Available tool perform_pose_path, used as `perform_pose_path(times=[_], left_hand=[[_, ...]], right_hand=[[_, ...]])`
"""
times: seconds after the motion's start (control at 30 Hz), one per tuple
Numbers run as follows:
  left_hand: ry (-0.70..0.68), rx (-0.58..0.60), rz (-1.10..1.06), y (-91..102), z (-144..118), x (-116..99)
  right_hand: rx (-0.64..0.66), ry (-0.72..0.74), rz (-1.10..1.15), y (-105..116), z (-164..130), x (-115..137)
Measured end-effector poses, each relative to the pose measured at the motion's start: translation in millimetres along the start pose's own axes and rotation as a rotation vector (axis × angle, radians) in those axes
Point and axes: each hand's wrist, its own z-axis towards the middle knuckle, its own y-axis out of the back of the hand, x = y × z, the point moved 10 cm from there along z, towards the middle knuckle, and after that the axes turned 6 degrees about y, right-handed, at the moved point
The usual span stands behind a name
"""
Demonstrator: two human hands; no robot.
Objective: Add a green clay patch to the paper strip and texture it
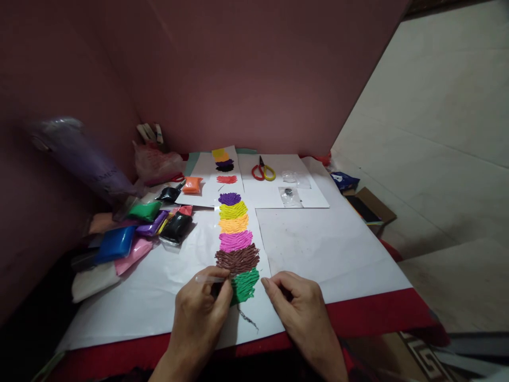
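The paper strip (263, 313) lies lengthwise in front of me, its near end between my two hands, and bands of raised, ridged colour cross it like laid threads. Nearest is the green band (245, 285), ragged at its edges, then the wide brown band (237, 258), the pink band (236, 241), an orange one, a yellow-green one and the purple band (229, 199). Farther up sit a red band (226, 180) and a smaller dark and yellow cluster. A thin dark squiggle (247, 319) marks the bare paper below the green.

My left hand (204, 302) is pinched on a translucent piece (209, 278) beside the green band. My right hand (298, 300) has thumb and forefinger together at the strip's other edge; whether anything thin lies between them, I cannot tell.

Under the strip spreads a white sheet (318, 249) over a red cloth (374, 310). A dull pink wall (258, 69) rises behind, a pale surface stands to the right, and the light is dim.

Soft packets lie heaped on the left, among them a blue packet (115, 244) and a black packet (177, 227). Scissors (258, 172) and a clear bag (291, 197) rest beyond on the right. My left fingers block part of the green band's left side
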Motion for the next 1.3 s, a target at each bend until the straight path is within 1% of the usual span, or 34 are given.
perform_pose_path(times=[0.23, 0.4, 0.67, 0.87, 1.2, 1.3], left_hand=[[0.084, -0.016, -0.136, 8.7, 1, 3], [0.093, 0.049, -0.203, 0.3, 3, -1], [0.005, 0.017, -0.119, 2.6, 3, -7], [0.022, 0.019, -0.096, 1.3, 1, -2], [0.020, -0.027, -0.004, 2.6, 0, 1], [0.022, -0.024, 0.009, 2.4, -1, 2]], right_hand=[[-0.004, 0.002, -0.004, -1, 1, -1], [-0.010, -0.010, -0.008, 0, 0, -2], [-0.004, -0.019, -0.003, -1, 1, -2], [-0.006, -0.013, 0.003, 0, 0, -1], [-0.002, -0.013, -0.009, 0, 1, 0], [0.000, -0.015, -0.007, 0, 1, 0]])
